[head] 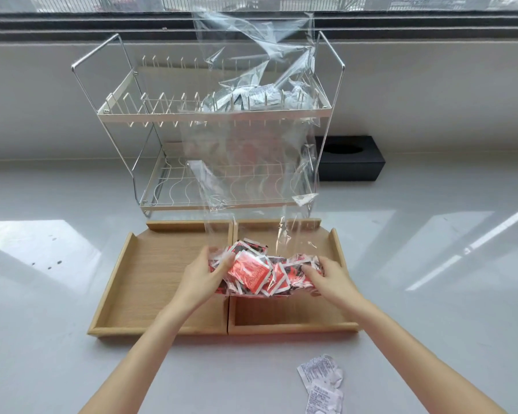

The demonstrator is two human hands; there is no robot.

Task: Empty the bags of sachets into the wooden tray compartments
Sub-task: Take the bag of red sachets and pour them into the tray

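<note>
Nearest, two loose white sachets (322, 383) lie on the counter (42, 294), well apart from the work. Just beyond, both hands close on a clear bag (251, 180) of red sachets (251, 271): the left hand (202, 277) pinches one end of the lump, the right hand (329, 279) the other, holding it over the divider of the wooden tray (162, 282), mostly above the right compartment (290, 315). Both compartments look bare. The slack film rises tall toward the wire rack (210, 115), and where its mouth lies is hard to tell. If the bag is tipped while straddling the divider, sachets will likely split between compartments or skid over the low rim onto the counter. The loose film could also brush the rack, where a second bag (257, 97) of pale sachets rests on the upper shelf, and drag it down
</note>
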